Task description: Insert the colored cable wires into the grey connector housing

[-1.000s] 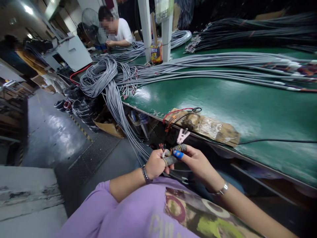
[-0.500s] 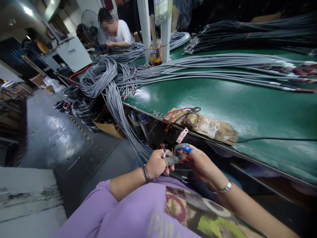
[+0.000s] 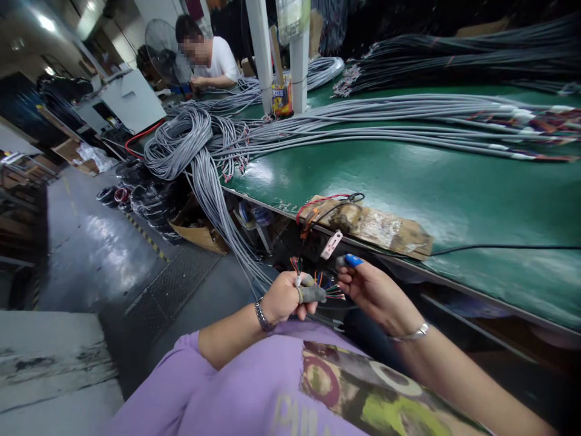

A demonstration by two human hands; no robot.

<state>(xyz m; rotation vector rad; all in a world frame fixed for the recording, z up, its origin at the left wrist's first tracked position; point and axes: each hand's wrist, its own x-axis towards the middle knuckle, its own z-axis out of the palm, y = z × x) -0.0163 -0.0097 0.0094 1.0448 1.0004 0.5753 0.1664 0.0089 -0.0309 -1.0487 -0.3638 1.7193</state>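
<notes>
My left hand (image 3: 285, 298), with grey finger covers on its fingers, is closed around the stripped end of a cable. The cable's thin coloured wires (image 3: 334, 293) fan out to the right past its fingertips, and another tuft of wires (image 3: 295, 265) sticks up above the hand beside a white band. My right hand (image 3: 370, 287) is just to the right, thumb and forefinger pinched together. Blue tape covers its thumb, and a grey cover is on the forefinger. Whatever lies in that pinch is hidden. Its curled lower fingers are close to the wire tips; contact is unclear.
Grey cables (image 3: 363, 115) run along the green table (image 3: 476, 188), and a coiled bundle (image 3: 179, 142) hangs over its left edge. A taped board (image 3: 385, 230) with red and black leads lies at the near edge, a pink tag (image 3: 331, 244) below. A person (image 3: 211, 60) works beyond.
My right hand has drawn away from the wires, up and to the right, leaving their tips exposed. The left hand keeps its grip. The view has shifted slightly.
</notes>
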